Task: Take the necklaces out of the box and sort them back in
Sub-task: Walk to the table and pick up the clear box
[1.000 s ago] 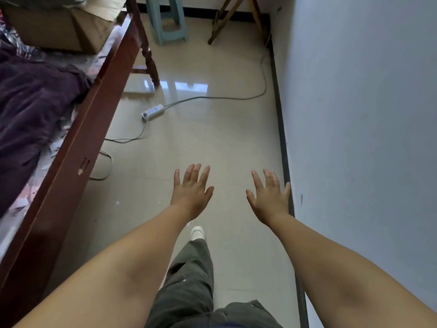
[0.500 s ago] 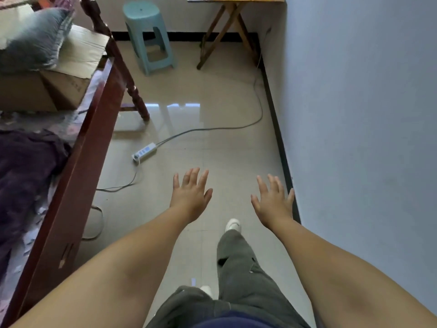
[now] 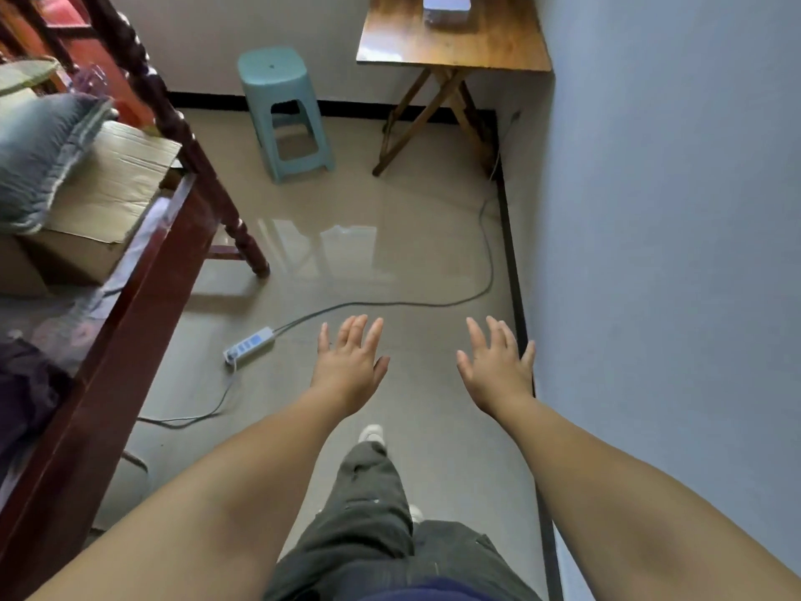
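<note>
Narrow tiled room, bed on one side, wall on the other. Left hand (image 3: 350, 370) and right hand (image 3: 495, 370) are out front, fingers spread, holding nothing, probably just walking over. Small box (image 3: 446, 8) sits at the folding tabletop's (image 3: 455, 45) far edge; necklaces not visible.

Glossy tiled floor (image 3: 390, 262), teal stool (image 3: 284, 110), wooden table (image 3: 455, 41).

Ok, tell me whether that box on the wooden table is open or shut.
Cannot tell. The box sits at the far edge of the table, cut off by the picture's top and blurred; no lid line shows.
</note>
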Demonstrator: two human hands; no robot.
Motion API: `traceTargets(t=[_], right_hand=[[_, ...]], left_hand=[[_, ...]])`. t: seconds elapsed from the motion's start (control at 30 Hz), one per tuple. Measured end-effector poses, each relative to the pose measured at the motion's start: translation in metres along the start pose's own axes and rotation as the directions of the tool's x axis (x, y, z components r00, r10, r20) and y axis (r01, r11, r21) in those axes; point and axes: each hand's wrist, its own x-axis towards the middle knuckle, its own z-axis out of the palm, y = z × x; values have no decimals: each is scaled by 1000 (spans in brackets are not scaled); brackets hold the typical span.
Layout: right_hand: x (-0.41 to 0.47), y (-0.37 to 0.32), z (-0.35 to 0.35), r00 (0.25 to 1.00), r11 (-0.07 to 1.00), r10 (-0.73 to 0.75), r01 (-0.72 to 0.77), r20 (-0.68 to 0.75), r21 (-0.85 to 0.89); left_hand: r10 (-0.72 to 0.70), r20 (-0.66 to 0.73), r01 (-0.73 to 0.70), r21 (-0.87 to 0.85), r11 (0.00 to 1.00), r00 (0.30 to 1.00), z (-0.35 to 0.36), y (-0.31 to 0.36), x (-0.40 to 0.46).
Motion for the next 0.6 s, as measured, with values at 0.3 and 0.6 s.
traceTargets(t=[0.3,0.6], right_hand=[[176,24,-59,997,996,76,-76,-17,-42],[328,29,-121,991,990,131,-131,-4,-44]], left_hand=[[59,-50,-59,5,998,997,-50,-9,203],[131,-99,-136,-40,990,986,-113,2,375]])
